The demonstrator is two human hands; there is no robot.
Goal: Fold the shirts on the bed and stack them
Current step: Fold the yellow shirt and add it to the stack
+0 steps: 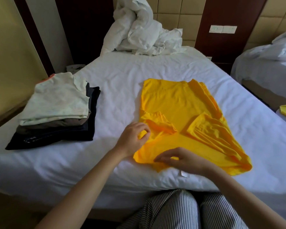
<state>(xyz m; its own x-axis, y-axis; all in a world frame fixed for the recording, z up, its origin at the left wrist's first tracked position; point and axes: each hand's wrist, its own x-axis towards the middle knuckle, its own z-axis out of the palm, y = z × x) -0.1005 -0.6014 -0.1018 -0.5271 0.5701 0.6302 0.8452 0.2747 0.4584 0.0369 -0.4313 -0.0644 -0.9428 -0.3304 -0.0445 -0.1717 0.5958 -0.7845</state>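
Yellow shirt lies spread but rumpled on bed, right of centre, reaching toward near edge. Stack of folded shirts sits by left edge, well apart. Left grip pinches cloth at shirt's left side, thumb to forefinger. Right grip lies on shirt's near edge, fingers nearly straight; pinching or only resting, cannot tell. Likely thin, light, limp fabric: creases easily, drags on sheet. Best taken at two corners together.

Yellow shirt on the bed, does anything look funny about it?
Yes. The yellow shirt lies crooked on the bed, its right side bunched into pleats instead of flat, and a small white tag pokes out by its near edge.
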